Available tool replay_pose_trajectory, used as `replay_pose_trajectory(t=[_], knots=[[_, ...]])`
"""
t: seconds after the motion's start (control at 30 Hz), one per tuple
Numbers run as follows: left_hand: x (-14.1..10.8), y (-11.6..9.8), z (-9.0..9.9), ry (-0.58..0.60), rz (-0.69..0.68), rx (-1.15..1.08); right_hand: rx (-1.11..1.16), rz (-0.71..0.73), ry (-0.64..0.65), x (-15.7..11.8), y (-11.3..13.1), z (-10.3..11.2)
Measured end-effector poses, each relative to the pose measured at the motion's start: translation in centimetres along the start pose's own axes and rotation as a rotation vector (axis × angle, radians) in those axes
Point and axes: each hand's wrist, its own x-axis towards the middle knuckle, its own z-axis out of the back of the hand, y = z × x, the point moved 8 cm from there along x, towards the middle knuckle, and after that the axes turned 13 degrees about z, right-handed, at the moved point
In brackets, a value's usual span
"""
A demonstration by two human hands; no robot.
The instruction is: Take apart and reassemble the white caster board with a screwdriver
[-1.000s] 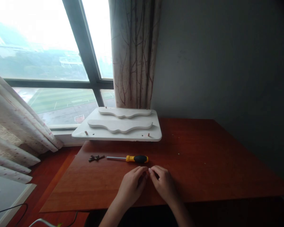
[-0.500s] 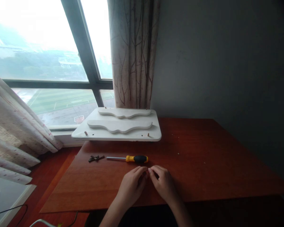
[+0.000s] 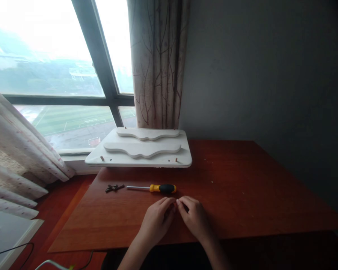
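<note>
My left hand [image 3: 159, 216] and my right hand [image 3: 192, 215] meet at the fingertips just above the near part of the table. Thumbs and forefingers are pinched; anything between them is too small or hidden to make out. Just beyond the fingers lies a screwdriver [image 3: 163, 188] with a yellow and black handle, its shaft toward the left. By its tip is a small pile of dark screws [image 3: 114, 188]. Farther back, a white board [image 3: 146, 162] lies flat, with wooden dowels standing in it. Two white wavy-edged rails [image 3: 142, 149] rest on top of it.
The reddish-brown wooden table [image 3: 231, 195] runs to a grey wall [image 3: 256, 75] on the right. At the back left are a window [image 3: 45, 67] and a patterned curtain [image 3: 160, 67]. The white board overhangs the table's left edge. A dark cable [image 3: 17, 247] shows at lower left.
</note>
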Motion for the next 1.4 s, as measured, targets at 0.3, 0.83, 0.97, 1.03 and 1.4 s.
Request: replay_pose_trajectory(t=[0.3, 0.83, 0.97, 1.03, 1.4], knots=[[-0.03, 0.03, 0.10, 0.007, 0.015, -0.011, 0.008, -0.003, 0.012, -0.01, 0.14, -0.01], [0.04, 0.14, -0.12, 0.023, 0.023, -0.010, 0.007, -0.006, 0.007, 0.15, 0.24, 0.13], [0.09, 0.11, -0.09, 0.018, 0.026, -0.017, 0.014, -0.008, 0.005, 0.15, 0.24, 0.11], [0.10, 0.11, -0.10, 0.019, 0.028, -0.017, 0.019, -0.014, 0.008, 0.10, 0.22, 0.06], [0.04, 0.18, -0.24, 0.036, 0.028, -0.026, 0.031, -0.035, 0.026, -0.04, -0.04, -0.11]])
